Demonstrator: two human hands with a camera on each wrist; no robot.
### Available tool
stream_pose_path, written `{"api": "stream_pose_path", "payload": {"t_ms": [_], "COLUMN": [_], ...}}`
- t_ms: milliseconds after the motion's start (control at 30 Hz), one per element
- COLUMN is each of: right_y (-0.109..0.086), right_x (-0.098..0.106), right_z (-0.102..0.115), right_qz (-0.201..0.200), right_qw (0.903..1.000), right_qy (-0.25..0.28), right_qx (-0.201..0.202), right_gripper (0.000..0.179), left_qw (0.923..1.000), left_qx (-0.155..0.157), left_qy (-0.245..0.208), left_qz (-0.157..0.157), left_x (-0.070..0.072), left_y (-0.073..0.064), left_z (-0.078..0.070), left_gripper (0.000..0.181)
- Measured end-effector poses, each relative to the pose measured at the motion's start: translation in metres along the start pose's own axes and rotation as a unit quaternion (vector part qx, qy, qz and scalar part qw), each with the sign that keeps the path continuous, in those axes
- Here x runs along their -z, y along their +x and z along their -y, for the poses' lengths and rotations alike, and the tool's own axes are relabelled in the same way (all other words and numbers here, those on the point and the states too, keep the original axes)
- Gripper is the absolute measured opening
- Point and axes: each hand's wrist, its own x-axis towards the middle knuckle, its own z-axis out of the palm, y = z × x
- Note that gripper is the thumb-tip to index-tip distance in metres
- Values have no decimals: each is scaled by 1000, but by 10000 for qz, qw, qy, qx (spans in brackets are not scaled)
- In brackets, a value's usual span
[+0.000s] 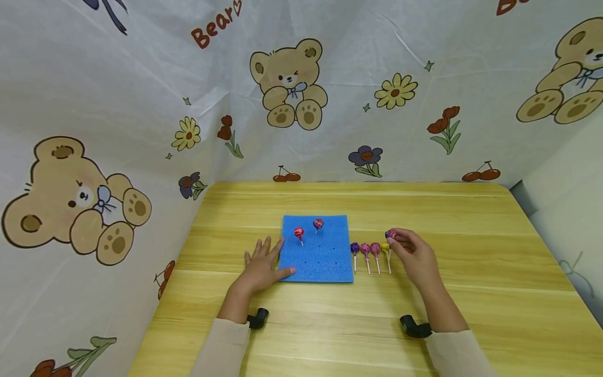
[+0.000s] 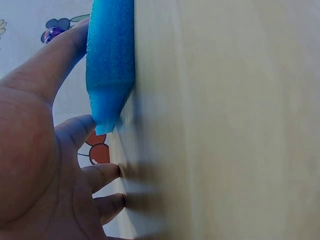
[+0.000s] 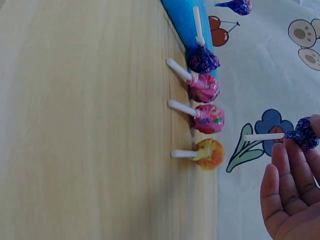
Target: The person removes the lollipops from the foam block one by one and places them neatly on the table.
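My left hand (image 1: 260,270) lies with fingers spread at the left edge of a blue foam block (image 1: 325,273); its thumb rests on the top near the front corner, and the index fingertip is right at the side. Two lollipops, a red one (image 1: 299,232) and a red-and-purple one (image 1: 319,223), stand stick-down in the block. My right hand (image 1: 418,259) pinches a dark blue-purple lollipop (image 3: 303,134) by its wrapped head, raised above the table, its white stick pointing away from the fingers. Below and left of that hand, a yellow lollipop (image 3: 209,154) lies on the table.
Beside the yellow lollipop lie two pink lollipops (image 1: 375,249) and a purple lollipop (image 1: 355,248), in a row along the block's right side. Small holes dot the block's top. A bear-printed cloth (image 1: 339,141) hangs behind the wooden table (image 1: 330,324).
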Motion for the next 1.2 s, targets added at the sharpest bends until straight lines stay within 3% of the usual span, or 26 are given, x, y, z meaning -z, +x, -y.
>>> {"api": "stream_pose_path", "payload": {"t_ms": [533,800,1200], "right_y": [1,6,15], "right_x": [16,18,17], "right_z": [-19,-22,-33], "right_qz": [-15,211,492], "right_qw": [9987,9953,9906], "right_qy": [-438,-701,-1015], "right_qx": [-271,-629,-770], "right_gripper": [52,53,57], "left_qw": [10000,10000,10000], "left_qx": [13,25,36], "left_qy": [-24,-45,-49], "left_qz": [-10,23,7], "left_x": [1,1,1], "left_y": [-1,0,0], "left_z": [-3,-2,-2], "left_gripper": [94,94,94]}}
